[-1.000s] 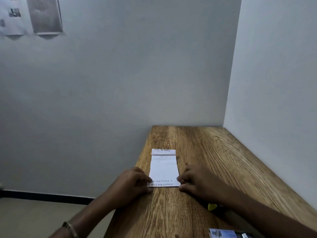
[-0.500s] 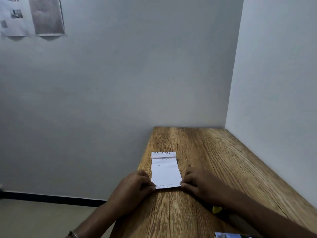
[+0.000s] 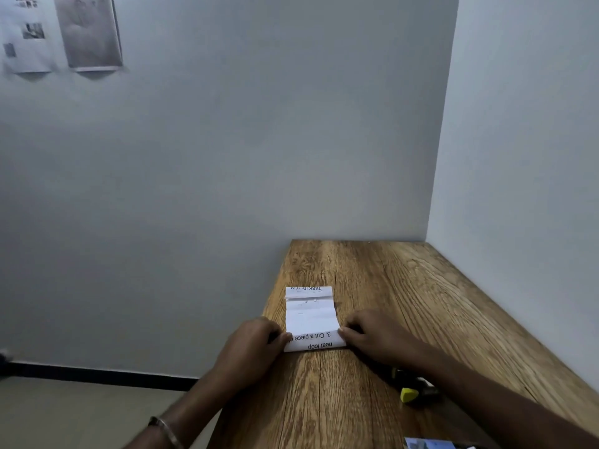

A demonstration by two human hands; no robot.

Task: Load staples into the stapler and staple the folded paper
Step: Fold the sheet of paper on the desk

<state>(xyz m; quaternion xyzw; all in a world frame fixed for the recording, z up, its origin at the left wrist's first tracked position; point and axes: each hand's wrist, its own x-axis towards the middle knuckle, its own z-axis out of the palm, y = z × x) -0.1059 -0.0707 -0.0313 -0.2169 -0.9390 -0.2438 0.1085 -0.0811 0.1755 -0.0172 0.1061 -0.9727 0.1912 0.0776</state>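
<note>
In the head view, the folded paper (image 3: 310,319) lay flat on the wooden table (image 3: 405,286), lower centre of the frame. The left hand (image 3: 256,343) pinched its near left corner; the right hand (image 3: 372,338) pinched the near right corner. A yellow-tipped stapler (image 3: 413,393) lay lower right, partly hidden beneath the right forearm.

Wood-grain tabletop (image 3: 405,286) set into a corner between two plain pale walls (image 3: 259,140). Two printed sheets (image 3: 61,34) hang on the far wall, upper left. Black baseboard (image 3: 97,377) runs above a beige floor (image 3: 81,416). Light dim, even.
</note>
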